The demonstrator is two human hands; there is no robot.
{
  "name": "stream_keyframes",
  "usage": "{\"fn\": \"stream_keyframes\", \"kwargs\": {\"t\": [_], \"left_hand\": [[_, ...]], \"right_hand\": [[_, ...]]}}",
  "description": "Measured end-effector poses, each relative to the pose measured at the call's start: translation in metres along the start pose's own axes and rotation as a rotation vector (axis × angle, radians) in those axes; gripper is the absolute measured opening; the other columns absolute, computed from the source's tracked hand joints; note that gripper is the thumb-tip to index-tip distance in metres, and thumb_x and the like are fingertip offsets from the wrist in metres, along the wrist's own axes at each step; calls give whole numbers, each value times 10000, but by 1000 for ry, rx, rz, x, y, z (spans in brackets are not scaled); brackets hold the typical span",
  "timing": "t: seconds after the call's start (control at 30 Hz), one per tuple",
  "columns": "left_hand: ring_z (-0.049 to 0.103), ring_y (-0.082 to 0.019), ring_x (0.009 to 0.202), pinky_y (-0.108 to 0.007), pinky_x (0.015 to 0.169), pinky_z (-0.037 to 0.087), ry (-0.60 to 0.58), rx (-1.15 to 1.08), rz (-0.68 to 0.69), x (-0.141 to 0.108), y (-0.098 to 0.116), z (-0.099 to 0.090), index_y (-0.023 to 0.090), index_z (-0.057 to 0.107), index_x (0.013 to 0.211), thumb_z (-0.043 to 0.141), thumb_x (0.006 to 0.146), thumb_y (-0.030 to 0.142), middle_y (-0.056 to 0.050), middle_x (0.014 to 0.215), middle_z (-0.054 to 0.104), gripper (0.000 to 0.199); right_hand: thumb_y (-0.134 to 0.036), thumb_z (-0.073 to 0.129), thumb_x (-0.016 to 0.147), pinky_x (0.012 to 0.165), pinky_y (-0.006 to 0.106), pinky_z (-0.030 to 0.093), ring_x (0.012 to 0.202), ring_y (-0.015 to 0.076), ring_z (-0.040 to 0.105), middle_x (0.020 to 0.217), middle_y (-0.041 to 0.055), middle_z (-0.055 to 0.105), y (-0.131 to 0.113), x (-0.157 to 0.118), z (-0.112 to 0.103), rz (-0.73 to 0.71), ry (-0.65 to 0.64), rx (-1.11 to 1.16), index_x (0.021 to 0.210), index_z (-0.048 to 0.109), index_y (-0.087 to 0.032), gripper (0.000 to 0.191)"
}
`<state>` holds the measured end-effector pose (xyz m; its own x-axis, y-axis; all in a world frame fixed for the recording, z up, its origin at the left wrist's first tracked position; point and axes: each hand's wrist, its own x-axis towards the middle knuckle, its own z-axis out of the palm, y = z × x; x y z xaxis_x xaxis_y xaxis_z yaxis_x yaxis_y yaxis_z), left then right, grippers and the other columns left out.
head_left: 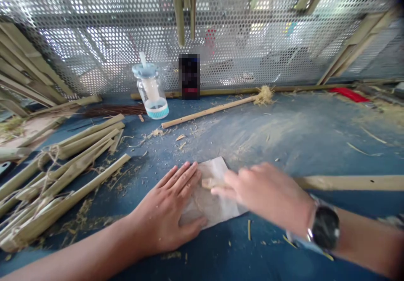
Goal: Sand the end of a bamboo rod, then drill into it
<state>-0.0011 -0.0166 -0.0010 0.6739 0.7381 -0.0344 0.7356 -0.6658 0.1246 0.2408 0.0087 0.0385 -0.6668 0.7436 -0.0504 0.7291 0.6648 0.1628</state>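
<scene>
A light sheet (217,167), which looks like sandpaper, lies on the blue table. My left hand (173,205) rests flat on its left part, fingers stretched out. Closed around a bamboo strip (353,183), my right hand (255,188) is slightly blurred by motion. The strip's tip is over the sheet, close to my left fingertips, and its far end runs off to the right behind my wrist. I cannot tell whether the tip touches the sheet. A watch (325,226) sits on my right wrist.
Tied bamboo pieces (72,167) lie at the left. Behind are a clear bottle with a straw (153,91), a dark blurred-out device (189,77), a thin stick (208,111) and a perforated metal screen (110,41). A red object (350,94) lies back right; shavings dot the blue table (303,146).
</scene>
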Motion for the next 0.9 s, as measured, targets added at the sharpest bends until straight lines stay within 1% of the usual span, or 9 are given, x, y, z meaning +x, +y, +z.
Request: {"fn": "stream_keyframes", "kwargs": {"t": [0.13,0.23,0.3,0.4,0.47,0.57,0.63,0.77,0.9], "left_hand": [[157,-276,1485,-449,1212,182,37,-11,23,-1,-1,2,115,191,1552,496,898,550,-134,1612,166,843],[175,-285,1480,-450,1207,202,53,-22,24,-2,-1,3,121,196,1552,492,905,543,-140,1608,185,827],[192,-291,1476,-449,1206,208,58,-23,27,-1,0,3,112,225,1543,482,908,560,-150,1603,199,819],[212,-302,1469,-452,1202,224,51,-13,29,0,1,3,76,269,1524,502,892,569,-172,1591,218,834],[213,-308,1468,-461,1198,237,47,5,29,0,2,3,67,279,1520,527,877,552,-173,1587,229,842],[235,-309,1461,-472,1188,265,70,35,40,-1,3,3,77,317,1505,537,879,534,-168,1577,267,806],[285,-310,1445,-469,1177,296,114,48,68,-2,4,3,74,376,1472,537,885,540,-175,1551,332,767],[439,-337,1359,-473,1123,396,234,108,141,-4,7,1,43,490,1372,554,891,520,-215,1443,487,680],[551,-354,1256,-463,1024,509,314,205,181,-4,12,-2,10,579,1266,540,899,444,-240,1347,571,569]], "right_hand": [[-506,272,1032,469,279,192,450,94,495,564,13,597,1,-1,3,-109,-3,-7,883,678,-146,563],[-488,256,1039,473,285,168,462,100,507,594,27,619,1,0,3,-26,-34,-38,871,684,-153,568],[-508,268,1030,474,294,154,466,105,520,608,34,630,-3,-3,3,-8,-8,-9,869,679,-153,567],[-536,323,1011,470,301,123,459,112,521,581,10,615,-5,-7,6,-106,8,47,859,673,-176,525],[-482,337,1025,471,294,109,468,108,519,618,4,633,1,-5,9,-143,-9,13,936,687,-197,460],[-395,295,1050,477,284,114,473,100,514,702,34,672,8,-1,9,-60,-18,-77,1037,690,-192,444],[-426,278,1047,476,287,121,469,110,524,673,44,664,3,-3,6,-30,-24,-56,989,696,-173,492],[-534,286,1018,469,291,129,482,132,555,600,30,638,-6,-6,1,-46,-70,62,871,688,-180,555],[-492,238,1038,472,295,133,484,123,547,638,59,655,1,-2,3,80,-62,-44,866,682,-154,583]]}}
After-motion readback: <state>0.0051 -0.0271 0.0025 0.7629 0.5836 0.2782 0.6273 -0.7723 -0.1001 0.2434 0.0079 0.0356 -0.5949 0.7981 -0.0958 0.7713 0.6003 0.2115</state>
